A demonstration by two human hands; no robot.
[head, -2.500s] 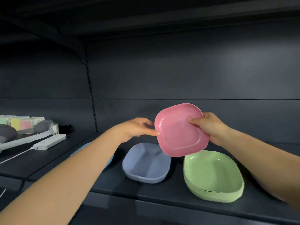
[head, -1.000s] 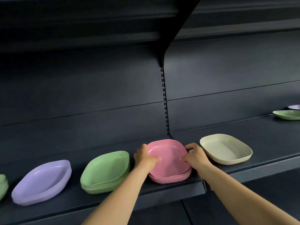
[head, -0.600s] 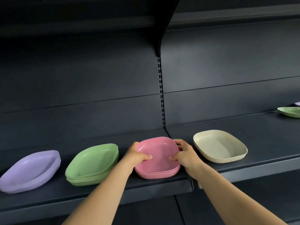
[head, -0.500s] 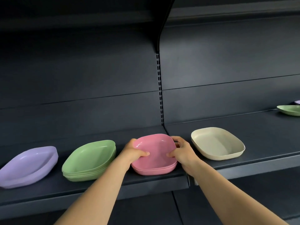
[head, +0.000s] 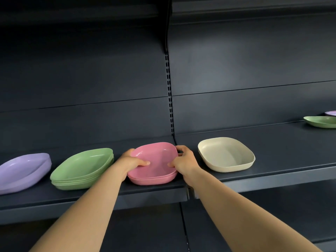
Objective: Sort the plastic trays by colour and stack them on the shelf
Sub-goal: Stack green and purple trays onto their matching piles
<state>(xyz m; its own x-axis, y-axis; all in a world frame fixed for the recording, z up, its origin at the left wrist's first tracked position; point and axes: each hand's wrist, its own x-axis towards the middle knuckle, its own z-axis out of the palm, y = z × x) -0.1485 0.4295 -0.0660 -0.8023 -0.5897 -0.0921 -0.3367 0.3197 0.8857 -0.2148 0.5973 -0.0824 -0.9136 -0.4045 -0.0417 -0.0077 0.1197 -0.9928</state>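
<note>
A stack of pink trays (head: 156, 164) sits near the front of the dark shelf (head: 272, 171), just left of the upright seam. My left hand (head: 132, 161) grips the stack's left edge, thumb over the top tray's rim. My right hand (head: 185, 161) grips the right edge the same way. Left of it stands a stack of green trays (head: 81, 168), and further left a stack of purple trays (head: 21, 171). A cream tray (head: 226, 154) rests to the right.
At the far right of the shelf lie a green tray (head: 321, 121) and, behind it, a purple tray (head: 331, 113). A slotted upright (head: 170, 99) divides the back panel. Another shelf hangs overhead.
I carried a pink tray over from another shelf section and set it onto the pink stack. Both hands have stayed on the stack's edges over the last second.
</note>
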